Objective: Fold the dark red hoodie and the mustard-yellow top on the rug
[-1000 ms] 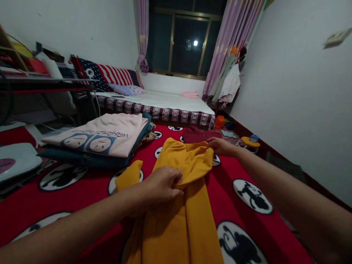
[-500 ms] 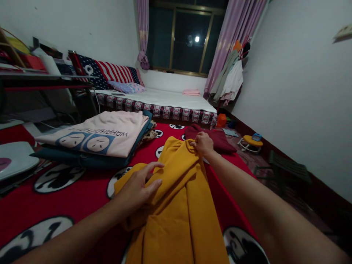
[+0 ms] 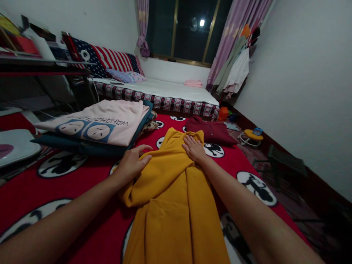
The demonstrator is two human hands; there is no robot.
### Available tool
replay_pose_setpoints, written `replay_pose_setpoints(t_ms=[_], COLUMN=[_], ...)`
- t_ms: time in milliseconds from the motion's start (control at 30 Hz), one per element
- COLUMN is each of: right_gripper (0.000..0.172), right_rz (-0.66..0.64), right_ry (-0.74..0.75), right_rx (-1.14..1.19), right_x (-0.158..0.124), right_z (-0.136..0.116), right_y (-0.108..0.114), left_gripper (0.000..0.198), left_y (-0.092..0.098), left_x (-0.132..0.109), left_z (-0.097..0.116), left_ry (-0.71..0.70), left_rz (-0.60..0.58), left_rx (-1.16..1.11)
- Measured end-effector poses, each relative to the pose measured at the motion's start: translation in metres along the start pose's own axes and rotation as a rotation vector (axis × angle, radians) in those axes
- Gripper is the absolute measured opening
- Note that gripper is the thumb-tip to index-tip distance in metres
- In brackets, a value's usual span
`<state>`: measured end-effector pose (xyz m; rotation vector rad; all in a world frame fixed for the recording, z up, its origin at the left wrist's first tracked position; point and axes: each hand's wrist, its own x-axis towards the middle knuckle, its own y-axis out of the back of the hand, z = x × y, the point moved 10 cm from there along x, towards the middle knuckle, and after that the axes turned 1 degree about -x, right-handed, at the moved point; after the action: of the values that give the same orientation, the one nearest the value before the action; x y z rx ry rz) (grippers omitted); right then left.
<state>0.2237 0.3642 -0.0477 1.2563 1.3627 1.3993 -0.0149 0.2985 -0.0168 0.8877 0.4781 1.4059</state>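
Note:
A mustard-yellow garment (image 3: 170, 179) lies partly folded on a red blanket (image 3: 101, 190) with black-and-white round prints. My right hand (image 3: 194, 148) rests flat on its far end, fingers spread over the gathered fabric. At the garment's left edge is my left hand (image 3: 132, 163), thumb and fingers apart, touching the folded-over part. Folded clothes are stacked to the left, a pale pink printed top (image 3: 110, 124) above a dark teal one (image 3: 68, 145). Beyond my right hand lies a folded maroon garment (image 3: 211, 131).
A bed (image 3: 165, 90) with pillows stands under the window. To the left is a cluttered desk (image 3: 46, 68), with a white seat (image 3: 19, 141) below. On the right are a yellow-topped stool (image 3: 252, 135), a dark folding stool (image 3: 286, 161) and hanging clothes (image 3: 238, 71).
My right hand has let go of the pinched far edge and now lies flat on the fabric. My left hand has moved slightly away and left. The view has tilted down a little.

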Motion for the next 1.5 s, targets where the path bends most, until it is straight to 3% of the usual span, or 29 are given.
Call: replay_pose_setpoints(t_ms=[100,233,333,400,467,567,700,800,967,1067,1200,1333,1500], right_gripper=[0.055,0.046,0.034,0.027,0.019,0.012,0.012,0.006,0.02,0.026,0.019,0.012,0.012], right_rz=[-0.092,-0.11,0.056,0.246,0.326,0.139,-0.061,-0.061,-0.125,-0.135,-0.128,-0.07,0.028], right_ry=[-0.044,-0.004,0.063,0.128,0.19,0.192,0.078,-0.008,-0.156,-0.189,-0.211,-0.259,-0.281], right_rx=[0.038,0.11,0.291,0.48,0.617,0.663,0.509,0.416,0.232,0.138,0.148,0.463,1.047], right_x=[0.003,-0.014,-0.055,-0.101,-0.154,-0.224,-0.276,-0.277,-0.256,-0.248,-0.241,-0.235,-0.226], right_z=[0.002,-0.01,-0.027,-0.039,-0.053,-0.08,-0.095,-0.092,-0.086,-0.086,-0.08,-0.065,-0.068], right_y=[-0.006,0.009,0.037,0.067,0.089,0.095,0.079,0.067,0.049,0.045,0.04,0.047,0.053], left_gripper=[0.039,0.035,0.031,0.029,0.029,0.028,0.021,0.025,0.03,0.029,0.024,0.024,0.026], left_y=[-0.008,-0.011,-0.002,0.009,0.018,0.014,-0.026,-0.051,-0.066,-0.076,-0.088,-0.086,-0.051], left_x=[0.004,0.006,0.002,-0.005,-0.016,-0.046,-0.089,-0.1,-0.075,-0.062,-0.058,-0.052,-0.031], left_z=[-0.007,-0.006,0.003,0.018,0.041,0.087,0.135,0.149,0.154,0.158,0.161,0.159,0.155], left_ry=[-0.007,-0.039,-0.073,-0.139,-0.243,-0.469,-0.702,-0.76,-0.785,-0.847,-0.897,-0.854,-0.711], left_rz=[-0.032,-0.059,-0.048,-0.002,0.04,-0.005,-0.216,-0.231,-0.134,-0.162,-0.22,-0.206,-0.043], left_rx=[0.234,0.396,0.452,0.439,0.397,0.274,0.257,0.357,0.456,0.479,0.486,0.467,0.321])
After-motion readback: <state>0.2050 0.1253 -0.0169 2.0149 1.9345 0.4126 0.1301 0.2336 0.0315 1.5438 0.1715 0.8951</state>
